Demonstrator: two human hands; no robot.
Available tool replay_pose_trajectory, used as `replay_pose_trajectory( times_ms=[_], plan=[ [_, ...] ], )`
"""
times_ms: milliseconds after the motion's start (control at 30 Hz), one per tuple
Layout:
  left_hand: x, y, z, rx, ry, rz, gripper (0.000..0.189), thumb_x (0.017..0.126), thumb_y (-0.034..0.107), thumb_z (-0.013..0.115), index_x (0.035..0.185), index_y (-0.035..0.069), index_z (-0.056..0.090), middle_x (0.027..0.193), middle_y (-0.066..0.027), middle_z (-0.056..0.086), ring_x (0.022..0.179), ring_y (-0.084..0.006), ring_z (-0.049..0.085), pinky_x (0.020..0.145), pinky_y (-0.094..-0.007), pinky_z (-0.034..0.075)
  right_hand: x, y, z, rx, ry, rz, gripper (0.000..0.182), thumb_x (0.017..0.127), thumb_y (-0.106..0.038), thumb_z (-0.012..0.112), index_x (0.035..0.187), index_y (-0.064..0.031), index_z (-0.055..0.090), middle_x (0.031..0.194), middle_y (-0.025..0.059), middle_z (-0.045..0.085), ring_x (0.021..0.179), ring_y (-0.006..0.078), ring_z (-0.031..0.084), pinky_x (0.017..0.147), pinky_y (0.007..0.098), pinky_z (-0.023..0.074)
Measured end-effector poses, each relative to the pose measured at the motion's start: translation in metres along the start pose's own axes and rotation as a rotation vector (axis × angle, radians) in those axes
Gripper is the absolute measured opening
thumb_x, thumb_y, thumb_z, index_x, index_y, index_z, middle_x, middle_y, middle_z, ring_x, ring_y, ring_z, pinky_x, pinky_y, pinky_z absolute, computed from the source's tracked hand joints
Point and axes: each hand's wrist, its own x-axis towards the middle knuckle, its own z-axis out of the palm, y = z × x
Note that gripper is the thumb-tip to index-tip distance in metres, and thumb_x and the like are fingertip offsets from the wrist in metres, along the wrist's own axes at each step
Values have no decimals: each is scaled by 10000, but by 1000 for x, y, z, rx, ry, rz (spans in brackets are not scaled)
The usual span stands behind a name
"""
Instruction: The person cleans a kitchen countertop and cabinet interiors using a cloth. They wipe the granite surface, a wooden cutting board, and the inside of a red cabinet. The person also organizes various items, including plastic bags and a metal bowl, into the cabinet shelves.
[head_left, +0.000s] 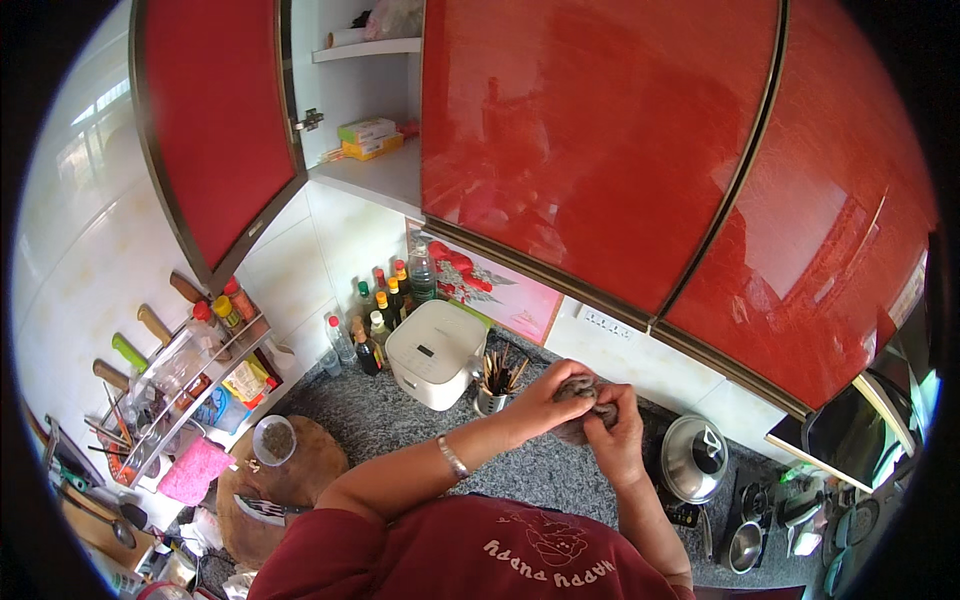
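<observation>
Both of my hands are raised over the granite counter, close together. My left hand (566, 397) grips one side of a crumpled grey-brown cloth (577, 388), and my right hand (619, 435) grips the other side. Part of the cloth hangs below between the hands. Just left of my left hand stands a metal holder of chopsticks (491, 401), with a white rice cooker (437, 352) beyond it. Right of my right hand sits a lidded steel pan (694, 459) on the cooktop.
An open red cabinet door (217, 127) hangs at the upper left. Sauce bottles (367, 349) stand beside the cooker. A round wooden chopping board (315, 450) holds a bowl (274, 440) and a knife (262, 510). More knives (154, 324) sit in the wall rack. A small steel pot (745, 547) is at right.
</observation>
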Motion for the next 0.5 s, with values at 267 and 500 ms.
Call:
replay_pose_trajectory(
  times_ms=[267, 500],
  plan=[
    [0, -4, -37, 359, 195, 155, 395, 899, 244, 604, 1217, 39, 491, 1157, -101, 542, 1055, -191, 519, 891, -323, 430, -2, 7, 5, 613, -2, 318, 193, 786, 27, 472, 909, -115, 425, 857, -5, 477, 739, 79, 455, 653, 249, 420],
    [81, 39, -26, 1162, 288, 661, 443, 791, 67, 644, 1213, 49, 512, 1169, -142, 492, 1092, -334, 486, 921, -435, 401, 31, 36, -56, 1103, 276, 259, 324, 930, -322, 462, 1143, -82, 507, 1038, 102, 599, 954, 226, 604, 796, 384, 526]
  ],
)
